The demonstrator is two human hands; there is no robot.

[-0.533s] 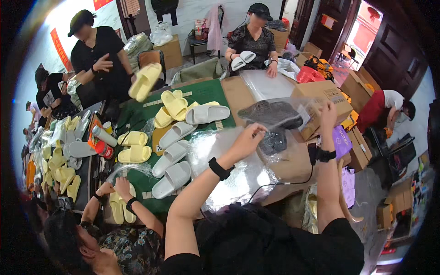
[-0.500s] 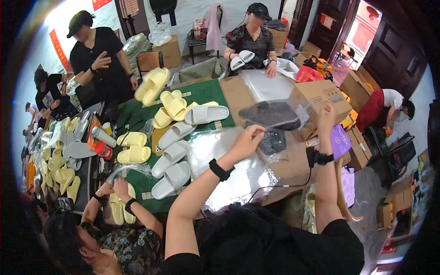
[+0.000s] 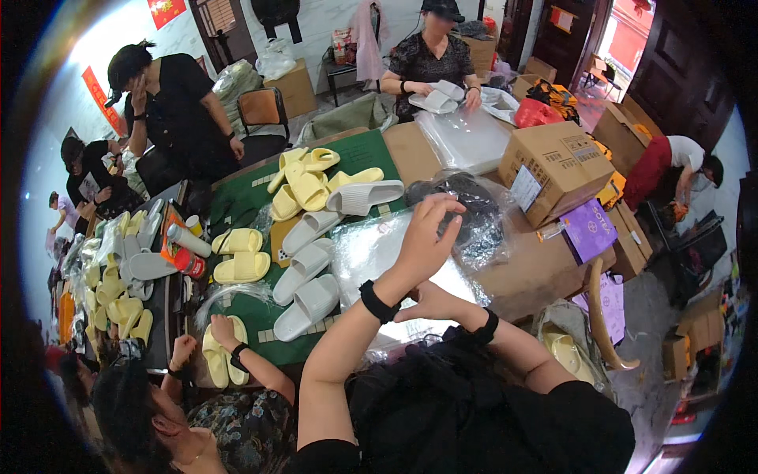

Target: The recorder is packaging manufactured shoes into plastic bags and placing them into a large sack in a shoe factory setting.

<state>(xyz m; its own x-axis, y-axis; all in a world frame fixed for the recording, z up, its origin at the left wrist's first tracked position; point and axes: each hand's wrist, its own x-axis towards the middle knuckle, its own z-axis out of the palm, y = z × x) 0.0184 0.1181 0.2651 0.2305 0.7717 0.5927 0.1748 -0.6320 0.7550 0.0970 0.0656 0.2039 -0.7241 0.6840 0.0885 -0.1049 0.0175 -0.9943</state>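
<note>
My left hand (image 3: pixel 429 237) is raised over the table with its fingers bent and apart, and nothing shows in it. Just beyond it lies a pair of dark slippers (image 3: pixel 474 207) inside a clear plastic bag (image 3: pixel 499 245). My right hand (image 3: pixel 439 303) is drawn in close beside my left wrist. Its fingertips are partly hidden behind that wrist, so what they hold, if anything, does not show. Beneath both hands spreads a shiny stack of clear plastic bags (image 3: pixel 359 253). Grey slippers (image 3: pixel 306 306) lie along its left side.
Yellow slippers (image 3: pixel 306 186) are heaped on the green mat (image 3: pixel 237 193). A cardboard box (image 3: pixel 557 170) and a purple bag (image 3: pixel 590 229) stand at right. Across the table a person handles white slippers (image 3: pixel 438 99); a co-worker's hands (image 3: pixel 225 332) are near yellow slippers at lower left.
Both hands have let go of the clear bag, which now rests on the table with the dark slippers. My right hand has moved down and left, to my left wrist.
</note>
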